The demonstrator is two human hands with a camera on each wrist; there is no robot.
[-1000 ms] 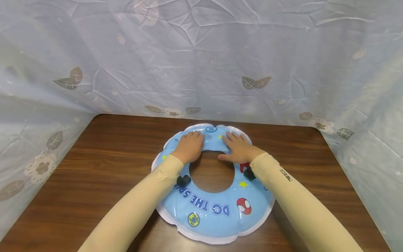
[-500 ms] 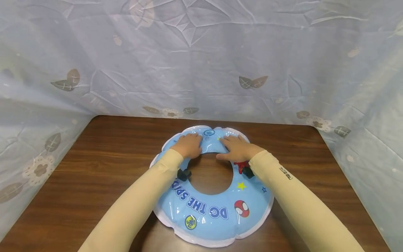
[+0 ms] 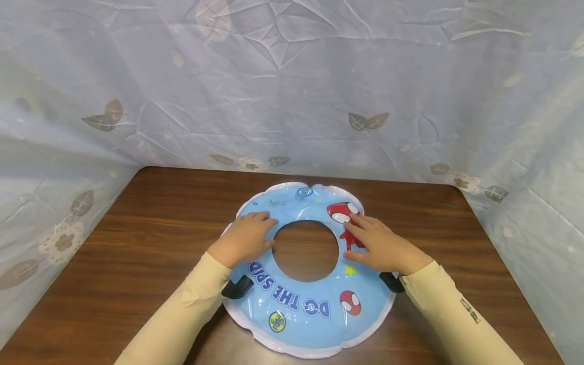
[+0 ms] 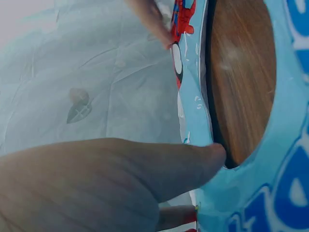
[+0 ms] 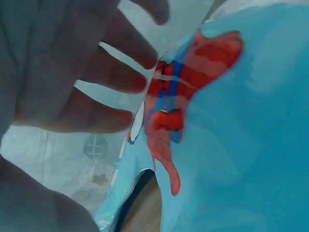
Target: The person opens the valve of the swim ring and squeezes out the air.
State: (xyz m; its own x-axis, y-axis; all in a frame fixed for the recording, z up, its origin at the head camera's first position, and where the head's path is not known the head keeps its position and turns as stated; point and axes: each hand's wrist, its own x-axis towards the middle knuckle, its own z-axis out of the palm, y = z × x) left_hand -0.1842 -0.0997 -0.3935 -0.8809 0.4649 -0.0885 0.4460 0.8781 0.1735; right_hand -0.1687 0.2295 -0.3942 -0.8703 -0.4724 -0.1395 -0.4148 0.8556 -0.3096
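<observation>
A light blue inflated swim ring [image 3: 315, 329] with a white scalloped edge lies flat, printed with red masked figures, stars and lettering. Over its left side is my left hand [image 3: 246, 237], fingers forward; in the left wrist view its thumb [image 4: 193, 166] reaches the edge of the centre hole. Above the right side, my right hand [image 3: 385, 246] has its fingers spread over a printed red figure. The right wrist view shows those fingers [image 5: 111, 70] extended close to the ring [image 5: 241, 145]; whether they touch it I cannot tell. Neither hand grips anything.
The dark wood-grain table [image 3: 150, 233] has rounded far corners. Pale fabric with leaf and flower prints [image 3: 292, 101] hangs behind it and along both sides. Black wrist pieces [image 3: 237, 287] sit below both hands, over the ring.
Both hands have drawn back from the ring's far part and spread apart, left hand to the left, right hand to the right. The print on the far part now shows. The ring has barely shifted.
</observation>
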